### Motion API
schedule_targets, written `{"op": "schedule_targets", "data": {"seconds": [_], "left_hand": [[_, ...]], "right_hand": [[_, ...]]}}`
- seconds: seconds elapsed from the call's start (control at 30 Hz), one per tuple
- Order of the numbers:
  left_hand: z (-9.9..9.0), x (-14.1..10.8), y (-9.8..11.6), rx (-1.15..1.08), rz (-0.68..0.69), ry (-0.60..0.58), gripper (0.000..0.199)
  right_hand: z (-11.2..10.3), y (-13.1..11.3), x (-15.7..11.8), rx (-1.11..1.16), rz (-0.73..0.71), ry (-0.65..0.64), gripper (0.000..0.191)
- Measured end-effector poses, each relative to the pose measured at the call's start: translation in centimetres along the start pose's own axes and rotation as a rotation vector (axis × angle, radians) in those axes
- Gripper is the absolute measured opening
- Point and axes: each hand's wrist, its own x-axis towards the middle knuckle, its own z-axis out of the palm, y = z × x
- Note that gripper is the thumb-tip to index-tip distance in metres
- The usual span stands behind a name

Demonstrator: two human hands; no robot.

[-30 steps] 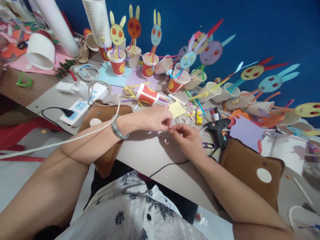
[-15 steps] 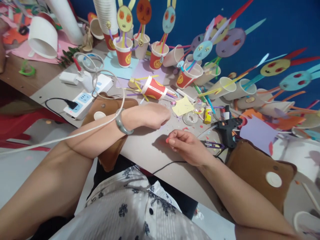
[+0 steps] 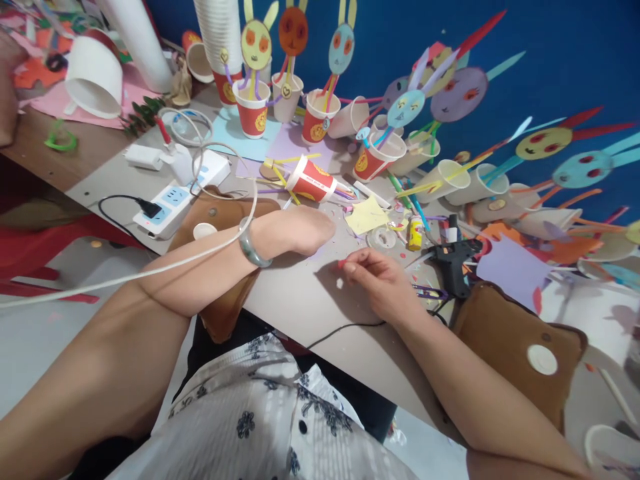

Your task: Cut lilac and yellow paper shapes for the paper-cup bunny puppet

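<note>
My right hand [image 3: 376, 280] pinches a small red piece [image 3: 342, 264] between thumb and fingertips, a little above the grey table [image 3: 290, 293]. Across from it, my left hand [image 3: 305, 230] is closed, its back turned up and its fingers curled underneath; what they hold, if anything, is hidden. Beyond the left hand, a red paper cup [image 3: 313, 180] lies on its side with colored strips near it. A yellow paper scrap [image 3: 367, 215] and a roll of clear tape [image 3: 381, 237] lie beyond the gap between the hands.
Cups with paper rabbit faces [image 3: 256, 44] line the blue wall. A black glue gun [image 3: 454, 263] and purple snips [image 3: 430, 292] lie at right. A power strip [image 3: 170, 203] with cables is at left; a white cable [image 3: 200, 252] crosses above my left forearm. Another person's arm [image 3: 7, 87] shows far left.
My left hand has turned slightly and drawn a little left. My right hand, still pinching the red piece, has risen slightly and shifted right. The whole view has shifted a little.
</note>
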Motion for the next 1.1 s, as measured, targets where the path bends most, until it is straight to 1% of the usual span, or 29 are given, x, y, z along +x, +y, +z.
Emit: {"op": "schedule_targets", "data": {"seconds": [0.03,0.07,0.1,0.13,0.2,0.23,0.27,0.3,0.4,0.43,0.47,0.5,0.6,0.63,0.67,0.73,0.8,0.87,0.93,1.0,1.1], "left_hand": [[-0.1,0.0,0.1,0.006,-0.002,-0.014,0.025],[-0.2,0.1,0.1,0.009,0.003,-0.014,0.026],[-0.2,0.2,0.1,0.01,0.008,-0.011,0.027],[-0.2,0.2,0.1,0.011,0.011,-0.011,0.027],[-0.1,0.3,0.1,0.009,0.008,-0.014,0.027],[-0.1,0.3,0.1,0.007,0.005,-0.017,0.027],[-0.1,0.3,0.1,0.006,0.003,-0.018,0.027],[-0.1,0.2,0.2,0.008,0.006,-0.012,0.026],[-0.3,0.1,0.3,0.016,0.019,-0.005,0.026],[-0.4,0.1,0.4,0.016,0.017,-0.008,0.025],[-0.4,0.2,0.4,0.012,0.01,-0.011,0.026],[-0.5,0.2,0.4,0.007,0.0,-0.02,0.025],[-0.6,0.3,0.4,0.004,-0.011,-0.033,0.025],[-0.7,0.3,0.4,0.007,-0.01,-0.038,0.025],[-0.7,0.3,0.4,0.008,-0.006,-0.041,0.025],[-0.7,0.2,0.4,0.007,-0.003,-0.036,0.025],[-0.7,0.0,0.5,0.005,-0.005,-0.023,0.025],[-0.8,-0.2,0.6,0.014,-0.008,-0.002,0.024],[-0.9,-0.4,0.7,0.02,-0.014,0.004,0.022],[-1.1,-0.6,0.8,0.015,-0.018,0.003,0.021],[-1.3,-0.7,0.9,0.001,-0.02,0.006,0.022]], "right_hand": [[0.2,0.1,0.1,0.073,0.067,-0.067,0.033],[0.4,0.2,0.3,0.136,0.119,-0.095,0.034],[0.4,0.3,0.6,0.183,0.141,-0.072,0.034],[0.3,0.4,1.0,0.213,0.132,-0.009,0.034],[-0.1,0.3,1.5,0.246,0.046,0.16,0.033],[-0.2,0.2,1.7,0.26,0.007,0.215,0.033],[-0.3,0.0,1.6,0.28,-0.013,0.232,0.033],[-0.3,-0.2,1.5,0.306,-0.001,0.203,0.033],[0.1,-0.3,0.8,0.347,0.157,-0.044,0.033],[0.3,-0.2,0.7,0.338,0.198,-0.098,0.033],[0.3,-0.1,0.7,0.32,0.211,-0.105,0.033],[0.2,0.1,0.8,0.293,0.196,-0.064,0.033],[-0.7,0.5,1.4,0.137,0.061,0.182,0.031],[-1.0,0.5,1.5,0.047,0.017,0.225,0.028],[-1.3,0.5,1.5,-0.065,-0.031,0.242,0.024],[-1.6,0.5,1.3,-0.333,-0.168,0.231,0.016],[-1.6,0.6,1.0,-0.627,-0.376,0.226,0.013],[-1.4,1.0,0.9,-0.888,-0.593,0.218,0.014],[-1.3,1.6,1.0,-1.095,-0.757,0.206,0.017],[-1.3,2.1,1.1,-1.251,-0.857,0.192,0.02],[-1.1,2.5,1.1,-1.405,-0.93,0.15,0.022]]}}
